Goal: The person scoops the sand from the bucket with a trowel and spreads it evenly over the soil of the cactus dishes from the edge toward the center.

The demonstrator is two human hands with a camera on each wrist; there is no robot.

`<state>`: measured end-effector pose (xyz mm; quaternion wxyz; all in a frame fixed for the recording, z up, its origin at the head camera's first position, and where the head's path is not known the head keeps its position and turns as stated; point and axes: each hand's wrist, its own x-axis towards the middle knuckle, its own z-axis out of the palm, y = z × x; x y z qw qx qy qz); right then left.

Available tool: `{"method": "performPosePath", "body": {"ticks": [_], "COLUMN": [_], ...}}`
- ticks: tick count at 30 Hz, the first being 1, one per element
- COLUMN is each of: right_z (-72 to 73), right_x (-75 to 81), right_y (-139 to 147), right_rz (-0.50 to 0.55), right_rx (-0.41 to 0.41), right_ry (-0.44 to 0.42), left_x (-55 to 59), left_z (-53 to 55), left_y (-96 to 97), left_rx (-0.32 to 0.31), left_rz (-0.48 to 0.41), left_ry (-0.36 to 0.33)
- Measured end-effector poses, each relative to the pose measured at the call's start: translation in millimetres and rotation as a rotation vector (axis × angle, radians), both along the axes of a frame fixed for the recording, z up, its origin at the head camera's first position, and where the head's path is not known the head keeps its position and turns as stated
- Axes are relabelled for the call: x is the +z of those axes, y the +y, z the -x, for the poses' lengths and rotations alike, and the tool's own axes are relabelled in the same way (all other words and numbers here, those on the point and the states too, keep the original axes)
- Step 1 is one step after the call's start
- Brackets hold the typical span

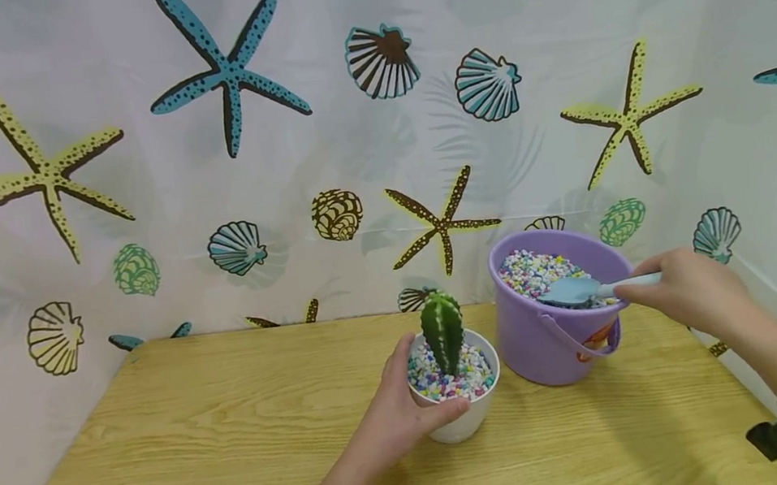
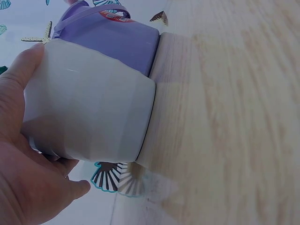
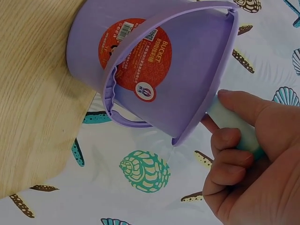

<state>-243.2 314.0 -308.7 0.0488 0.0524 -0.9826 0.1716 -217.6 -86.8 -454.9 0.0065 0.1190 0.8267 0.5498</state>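
Note:
A white pot (image 1: pixel 461 423) stands on the wooden table, holding a green cactus (image 1: pixel 443 332) set in small multicoloured pebbles (image 1: pixel 475 370). My left hand (image 1: pixel 397 407) grips this pot, thumb along the near side and fingers round the left side. To its right stands a purple bucket (image 1: pixel 530 342) partly filled with the same kind of pebbles (image 1: pixel 535 271). My right hand (image 1: pixel 693 291) holds a light blue toy shovel (image 1: pixel 572 291) by its handle over the bucket's rim. The shovel's blade lies at the pebbles inside. In the right wrist view, fingers curl round the handle (image 3: pixel 234 123).
The bucket's handle (image 1: pixel 582 344) hangs down its front, beside a red label (image 3: pixel 136 54). A black clip (image 1: pixel 772 439) sits at the table's right edge. Behind the wooden table (image 1: pixel 221 428) hangs a white curtain (image 1: pixel 317 145) printed with starfish and shells.

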Motion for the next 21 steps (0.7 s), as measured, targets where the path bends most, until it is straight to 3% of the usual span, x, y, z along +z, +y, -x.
{"method": "performPosePath", "body": {"ticks": [13,21], "right_z": [7.3,19.6], "right_x": [-18.7,-20.5], "right_y": [-12,-27], "right_rz": [0.039,0.042], "right_rx": [-0.002,-0.026], "right_ry": [0.088,0.105], "left_x": [-1.7,-0.3], "left_z": [0.4,0.0], "left_y": [0.0,-0.2], "left_rx": [-0.004,-0.001], "left_rz": [-0.025,-0.011], "left_ry": [0.002,0.007]}}
